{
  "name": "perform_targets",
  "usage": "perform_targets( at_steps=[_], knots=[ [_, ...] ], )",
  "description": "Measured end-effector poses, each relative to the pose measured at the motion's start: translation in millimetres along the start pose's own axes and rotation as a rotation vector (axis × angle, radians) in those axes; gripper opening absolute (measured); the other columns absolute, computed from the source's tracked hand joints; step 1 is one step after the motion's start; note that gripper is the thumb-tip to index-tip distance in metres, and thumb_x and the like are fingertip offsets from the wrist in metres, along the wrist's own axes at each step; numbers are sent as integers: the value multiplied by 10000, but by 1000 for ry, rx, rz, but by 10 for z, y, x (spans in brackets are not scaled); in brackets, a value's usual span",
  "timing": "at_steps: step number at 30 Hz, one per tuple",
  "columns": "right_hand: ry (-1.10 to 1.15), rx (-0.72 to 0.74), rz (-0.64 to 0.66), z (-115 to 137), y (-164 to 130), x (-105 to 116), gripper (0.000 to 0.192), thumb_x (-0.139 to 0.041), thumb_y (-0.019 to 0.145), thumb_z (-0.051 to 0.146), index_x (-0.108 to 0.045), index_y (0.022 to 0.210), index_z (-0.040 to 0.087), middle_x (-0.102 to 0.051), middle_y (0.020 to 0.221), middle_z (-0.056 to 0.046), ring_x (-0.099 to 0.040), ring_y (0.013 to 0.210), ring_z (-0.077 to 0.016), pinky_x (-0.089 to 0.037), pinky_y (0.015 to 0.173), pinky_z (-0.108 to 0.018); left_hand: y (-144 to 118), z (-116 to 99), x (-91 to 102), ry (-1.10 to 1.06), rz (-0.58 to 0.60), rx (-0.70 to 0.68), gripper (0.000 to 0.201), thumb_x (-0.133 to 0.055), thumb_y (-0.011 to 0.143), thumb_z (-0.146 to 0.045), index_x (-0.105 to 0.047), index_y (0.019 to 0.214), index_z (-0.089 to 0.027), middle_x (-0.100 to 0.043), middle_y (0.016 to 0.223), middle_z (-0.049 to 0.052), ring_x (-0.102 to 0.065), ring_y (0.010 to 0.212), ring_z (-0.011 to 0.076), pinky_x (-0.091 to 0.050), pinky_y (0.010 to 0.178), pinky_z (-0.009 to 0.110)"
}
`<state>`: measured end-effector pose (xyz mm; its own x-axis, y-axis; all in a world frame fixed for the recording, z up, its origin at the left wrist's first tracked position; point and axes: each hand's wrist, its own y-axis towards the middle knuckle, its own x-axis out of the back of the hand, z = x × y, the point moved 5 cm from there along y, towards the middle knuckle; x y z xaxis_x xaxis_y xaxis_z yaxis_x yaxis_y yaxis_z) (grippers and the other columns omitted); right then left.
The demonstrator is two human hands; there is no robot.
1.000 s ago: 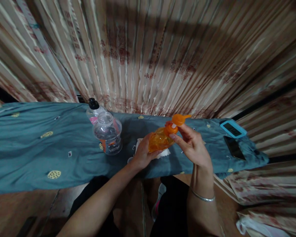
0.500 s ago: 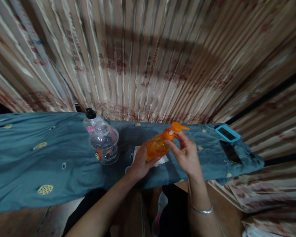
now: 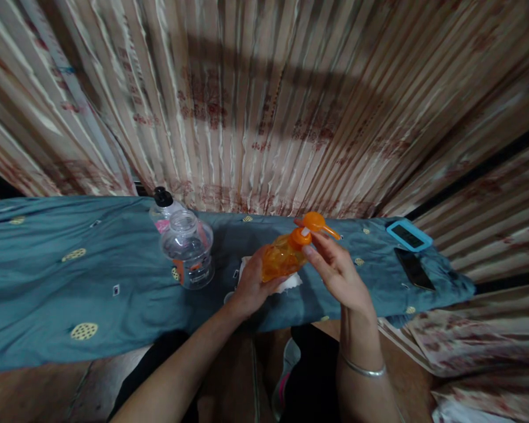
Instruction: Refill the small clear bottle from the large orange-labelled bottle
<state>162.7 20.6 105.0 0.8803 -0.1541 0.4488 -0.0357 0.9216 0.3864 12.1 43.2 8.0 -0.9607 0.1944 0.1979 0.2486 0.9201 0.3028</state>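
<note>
A translucent orange plastic pump bottle [image 3: 283, 260] is held tilted above the counter [image 3: 136, 317], which is draped in patterned teal cloth. The left hand [image 3: 253, 285] has its grip wrapped around the bottle's body; the right hand [image 3: 339, 273], its wrist encircled by a silver bangle [image 3: 365, 371], has its grip closed about the neck, below the orange pump head [image 3: 314, 221]. Beneath lies a crumpled white sheet [image 3: 292, 283]. Left: a clear, wide-rimmed plastic bottle [image 3: 187, 247] stands before a black-capped transparent bottle [image 3: 161, 214]. Far right: a blue-framed rectangular display [image 3: 409, 235] beside a flat black phone [image 3: 414, 269].
</note>
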Motion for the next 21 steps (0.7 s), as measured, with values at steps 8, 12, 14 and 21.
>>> perform_targets(
  at_steps=[8,12,14,21],
  knots=[
    [-128,-58,-205,105,-4,-56,451,-693,773,451,-549,1134,223,-615,1186,-73,-573,1114,-257,-427,994,-443,-7,46,2,-10,5,19,656,-720,743,-465,-467,1282,-191,-633,1190,109,-607,1116,283,-485,978,459],
    [-63,-1,-35,91,21,-56,409,-592,850,458,-555,1205,259,-628,1194,-39,-592,1117,-211,-469,966,-368,2,10,8,0,2,-5,626,-705,756,-475,-478,1268,-195,-638,1179,104,-622,1077,272,-490,970,454],
    [-57,15,-24,82,31,-66,336,-554,876,448,-593,1151,258,-635,1181,-34,-595,1118,-199,-463,976,-360,8,2,5,0,13,-14,623,-704,756,-480,-480,1265,-200,-642,1173,102,-623,1078,273,-485,979,458],
    [-152,-37,-304,87,28,-71,422,-726,735,466,-584,1031,202,-621,1171,-100,-508,1219,-278,-356,1060,-476,-6,72,-4,-15,18,4,654,-694,764,-465,-449,1295,-173,-631,1216,130,-610,1131,294,-484,988,476]
  ],
)
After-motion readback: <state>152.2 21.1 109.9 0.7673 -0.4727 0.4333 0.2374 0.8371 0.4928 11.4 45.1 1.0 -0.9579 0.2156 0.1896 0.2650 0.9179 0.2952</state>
